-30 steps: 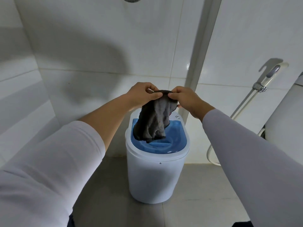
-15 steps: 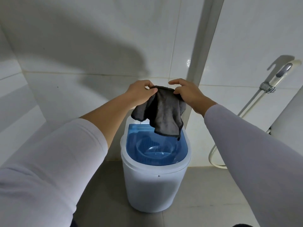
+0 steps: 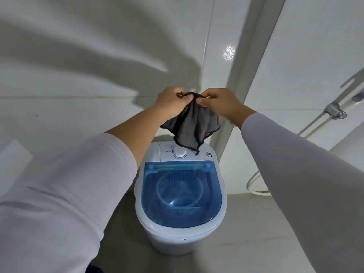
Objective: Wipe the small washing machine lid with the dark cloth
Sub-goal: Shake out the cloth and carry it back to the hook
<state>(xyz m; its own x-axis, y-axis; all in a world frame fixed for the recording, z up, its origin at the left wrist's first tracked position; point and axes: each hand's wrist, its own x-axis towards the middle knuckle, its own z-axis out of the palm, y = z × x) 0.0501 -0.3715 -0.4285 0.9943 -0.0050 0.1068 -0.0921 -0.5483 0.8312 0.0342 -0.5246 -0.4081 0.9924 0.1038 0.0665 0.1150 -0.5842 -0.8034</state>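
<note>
White tiled walls are standing behind one small washing machine (image 3: pixel 180 229) on the floor. My left hand (image 3: pixel 171 104) and right hand (image 3: pixel 222 104) are both pinching one dark cloth (image 3: pixel 192 128), hanging above its closed blue lid (image 3: pixel 182 194).

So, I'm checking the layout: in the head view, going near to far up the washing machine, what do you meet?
Blue lid → white dial → dark cloth → hands pinching its top edge.

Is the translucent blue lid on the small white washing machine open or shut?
Shut: the translucent blue lid lies flat within the white rim, with the tub visible through it.
</note>
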